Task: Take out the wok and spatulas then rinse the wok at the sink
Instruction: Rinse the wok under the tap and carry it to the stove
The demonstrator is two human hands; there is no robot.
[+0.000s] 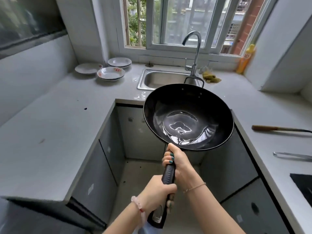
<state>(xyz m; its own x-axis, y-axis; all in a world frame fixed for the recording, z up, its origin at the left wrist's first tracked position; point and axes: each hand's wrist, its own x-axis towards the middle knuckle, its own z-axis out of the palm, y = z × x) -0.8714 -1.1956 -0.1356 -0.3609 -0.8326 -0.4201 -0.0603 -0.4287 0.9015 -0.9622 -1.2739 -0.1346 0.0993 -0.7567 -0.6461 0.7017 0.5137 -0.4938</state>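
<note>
Fingers of the right hand are being wrapped around the upper part of the wok's black handle, just below the pan; green-painted nails are showing. The left hand is being clamped lower on the same handle, fingers curled round it from the left. A thin chain is being worn on the right wrist, a pale bead bracelet on the left.

The wok is being held in the air, in front of the sink and over the gap between the cabinets, its dark bowl facing up and tilted slightly. A shallow pool of water is lying in its bottom, reflecting light. Its small far loop handle is overlapping the sink's near right corner.

The steel sink is being seen set into the grey tabletop below the window, with a curved tap at its right rear. Three white plates are resting on the tabletop to the left of the sink. On the right tabletop, a wooden-handled spatula is lying, and nearer the camera a metal utensil handle, well apart from the wok.
</note>
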